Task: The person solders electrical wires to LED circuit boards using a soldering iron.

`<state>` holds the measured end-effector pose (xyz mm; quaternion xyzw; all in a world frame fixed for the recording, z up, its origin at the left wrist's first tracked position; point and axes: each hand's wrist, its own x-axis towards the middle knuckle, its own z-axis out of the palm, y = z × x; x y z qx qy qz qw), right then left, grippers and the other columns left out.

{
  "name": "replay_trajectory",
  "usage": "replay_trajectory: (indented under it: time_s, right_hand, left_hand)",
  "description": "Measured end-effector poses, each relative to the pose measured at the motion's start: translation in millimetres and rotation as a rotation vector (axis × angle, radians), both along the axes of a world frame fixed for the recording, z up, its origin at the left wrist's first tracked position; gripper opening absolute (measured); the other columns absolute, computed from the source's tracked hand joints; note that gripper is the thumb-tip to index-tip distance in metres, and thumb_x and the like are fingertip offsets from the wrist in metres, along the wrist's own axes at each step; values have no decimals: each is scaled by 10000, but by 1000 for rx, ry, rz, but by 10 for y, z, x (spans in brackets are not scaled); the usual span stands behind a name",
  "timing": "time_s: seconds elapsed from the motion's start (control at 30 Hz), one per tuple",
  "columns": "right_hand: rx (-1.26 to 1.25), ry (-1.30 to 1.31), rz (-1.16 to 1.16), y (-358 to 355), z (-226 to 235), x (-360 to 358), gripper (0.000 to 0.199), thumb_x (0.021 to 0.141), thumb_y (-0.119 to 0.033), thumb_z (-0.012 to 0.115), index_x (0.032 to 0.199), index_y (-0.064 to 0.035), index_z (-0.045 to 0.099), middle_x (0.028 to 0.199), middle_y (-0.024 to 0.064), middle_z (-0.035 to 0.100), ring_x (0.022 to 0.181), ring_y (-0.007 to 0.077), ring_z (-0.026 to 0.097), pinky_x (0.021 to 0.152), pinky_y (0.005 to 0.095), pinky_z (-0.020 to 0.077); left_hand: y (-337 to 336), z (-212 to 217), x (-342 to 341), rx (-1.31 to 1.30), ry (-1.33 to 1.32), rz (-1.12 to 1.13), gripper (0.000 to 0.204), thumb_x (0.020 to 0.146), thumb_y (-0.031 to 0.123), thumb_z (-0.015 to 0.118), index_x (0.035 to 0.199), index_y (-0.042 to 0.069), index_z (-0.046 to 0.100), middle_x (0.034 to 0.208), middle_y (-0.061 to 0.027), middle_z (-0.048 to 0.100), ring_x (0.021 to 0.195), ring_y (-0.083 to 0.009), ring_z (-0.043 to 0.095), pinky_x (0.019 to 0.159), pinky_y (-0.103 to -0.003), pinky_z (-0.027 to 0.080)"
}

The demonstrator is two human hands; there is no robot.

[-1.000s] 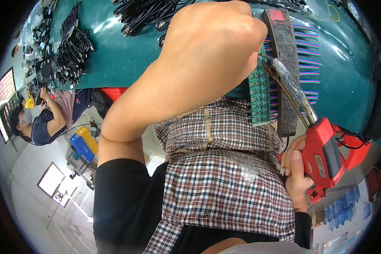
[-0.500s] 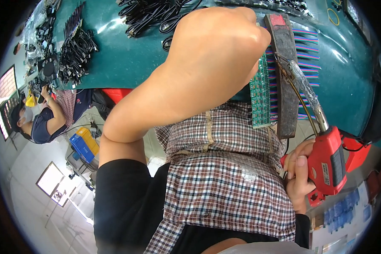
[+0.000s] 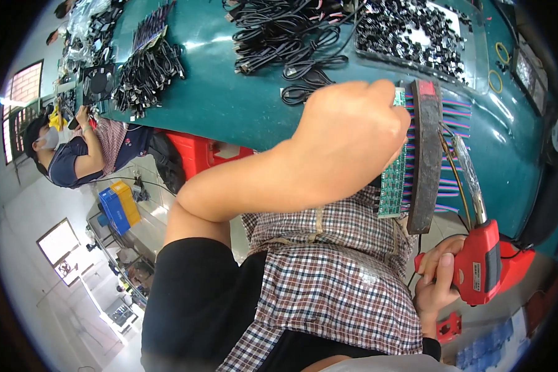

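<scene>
Main delta: our soldering gun has backed off the work. A second ago its tip sat at the board side of the dark bar, by our left hand; half a second ago it was over the bar. Now it's at the bar's right edge, over the striped wires.

Our right hand keeps its grip, fingers wrapped round the red handle. Thin brass-coloured rod runs alongside the metal barrel.

Our left hand is still over the upper part of the green circuit board, knuckles just beside the bar. Fingers curled, tips hidden behind the hand; can't tell whether they're pinching anything. Board is just left of the bar, lower half exposed, wires running from its right edge and crossing under the bar to the far side. Board and bar look the same relative to each other as before.

View has shifted: everything sits lower in frame and more of the green tabletop shows. The clear tray of small black parts beyond the bar, mostly cut off earlier, is now largely visible. Same for the coiled black cables left of it.
</scene>
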<state>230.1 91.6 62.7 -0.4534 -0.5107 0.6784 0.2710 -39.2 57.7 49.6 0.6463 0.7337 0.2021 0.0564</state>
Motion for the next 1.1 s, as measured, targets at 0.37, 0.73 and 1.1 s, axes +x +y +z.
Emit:
replay_trajectory:
  time_s: [0.37, 0.73, 1.1]
  right_hand:
    - [93, 19, -101, -34, -61, -51, 87, 948, -32, 532, 1010, 11, 489, 809, 88, 500, 433, 55, 316, 434, 238, 351]
    - [81, -6, -79, -70, -25, -34, 88, 955, -55, 538, 999, -11, 476, 792, 65, 473, 442, 57, 311, 448, 241, 346]
    - [-25, 8, 26, 18, 27, 14, 103, 963, -90, 540, 965, -12, 473, 796, 71, 458, 516, 101, 399, 499, 266, 399]
  left_hand:
    - [190, 289, -688, 340, -281, 670, 103, 793, 64, 749, 798, 27, 652, 826, -102, 610, 748, -265, 630, 658, -362, 525]
    - [250, 266, -1147, 950, -593, 422, 75, 994, 113, 642, 978, 41, 632, 863, -34, 674, 757, -95, 602, 714, -231, 494]
    - [-33, 215, -214, 168, -205, 21, 80, 823, 46, 764, 890, 61, 725, 807, -18, 659, 630, -121, 577, 531, -233, 445]
